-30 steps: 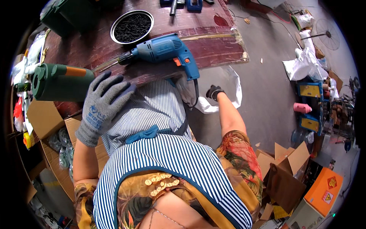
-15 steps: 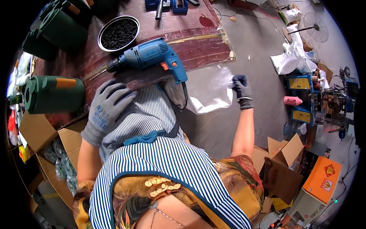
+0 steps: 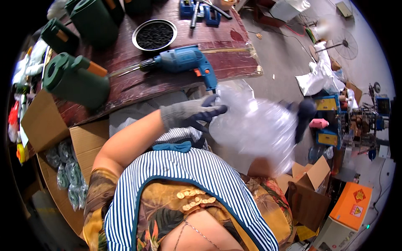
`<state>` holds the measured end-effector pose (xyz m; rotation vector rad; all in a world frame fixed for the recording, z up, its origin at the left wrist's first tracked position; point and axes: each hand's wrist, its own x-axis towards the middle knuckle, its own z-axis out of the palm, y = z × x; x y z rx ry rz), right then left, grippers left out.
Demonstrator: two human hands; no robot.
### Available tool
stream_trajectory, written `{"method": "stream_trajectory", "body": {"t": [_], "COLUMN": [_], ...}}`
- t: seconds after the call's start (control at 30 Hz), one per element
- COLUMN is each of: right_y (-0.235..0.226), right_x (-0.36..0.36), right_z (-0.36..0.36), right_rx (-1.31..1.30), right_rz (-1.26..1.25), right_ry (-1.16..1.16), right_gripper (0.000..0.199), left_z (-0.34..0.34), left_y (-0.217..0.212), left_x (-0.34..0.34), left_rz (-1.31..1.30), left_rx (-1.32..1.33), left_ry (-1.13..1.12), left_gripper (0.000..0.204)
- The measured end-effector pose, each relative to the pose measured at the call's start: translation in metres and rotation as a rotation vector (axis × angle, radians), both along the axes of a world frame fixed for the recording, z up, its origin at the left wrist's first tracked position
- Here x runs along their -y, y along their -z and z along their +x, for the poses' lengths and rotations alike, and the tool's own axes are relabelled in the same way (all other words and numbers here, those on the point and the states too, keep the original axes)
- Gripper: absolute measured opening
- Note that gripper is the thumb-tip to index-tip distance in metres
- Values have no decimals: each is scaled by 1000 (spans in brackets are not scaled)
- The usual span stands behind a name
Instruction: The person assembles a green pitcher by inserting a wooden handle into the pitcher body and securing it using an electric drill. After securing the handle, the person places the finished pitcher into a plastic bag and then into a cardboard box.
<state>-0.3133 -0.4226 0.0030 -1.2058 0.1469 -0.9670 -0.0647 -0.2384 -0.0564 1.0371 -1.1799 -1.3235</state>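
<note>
A clear plastic bag (image 3: 253, 125) is stretched out between my two gloved hands, in front of my body and beside the table's near edge. My left hand (image 3: 194, 113), in a grey glove with dark fingertips, has its fingers closed at the bag's left side. At the opposite side my right hand (image 3: 303, 119) grips the bag; motion blurs its fingers. A blue power drill (image 3: 182, 59) lies on the table, its bit pointing left toward a green lidded canister (image 3: 77, 81) with an orange patch.
On the dark red table (image 3: 234, 62) stand a bowl of black screws (image 3: 155, 35) and several more green canisters (image 3: 94, 23). Blue tools (image 3: 203, 12) lie at the back. A carton (image 3: 63, 167) of bagged parts is at left; an open carton (image 3: 312, 180) sits at right.
My right hand has brought the plastic bag up from beside the table and spread it. My left hand has moved right, from near the canister to the bag. The view has shifted slightly.
</note>
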Motion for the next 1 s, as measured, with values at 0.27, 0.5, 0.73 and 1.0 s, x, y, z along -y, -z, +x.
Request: {"method": "stream_trajectory", "body": {"t": [0.27, 0.5, 0.73, 1.0], "right_y": [-65, -12, -34, -46], "right_x": [-74, -75, -118, -123], "right_z": [98, 175, 202, 225], "right_rx": [-245, -239, 23, 375], "right_rz": [-107, -198, -317, 96], "right_ry": [243, 100, -206, -604], "right_gripper": [80, 45, 29, 32], "left_z": [24, 48, 90, 100], "left_y": [-70, -76, -59, -50], "left_x": [-41, -67, -97, -155], "left_rz": [-409, -551, -548, -495], "left_rx": [-466, -556, -736, -442], "left_ry": [-304, -444, -803, -980], "left_gripper": [59, 74, 84, 38]}}
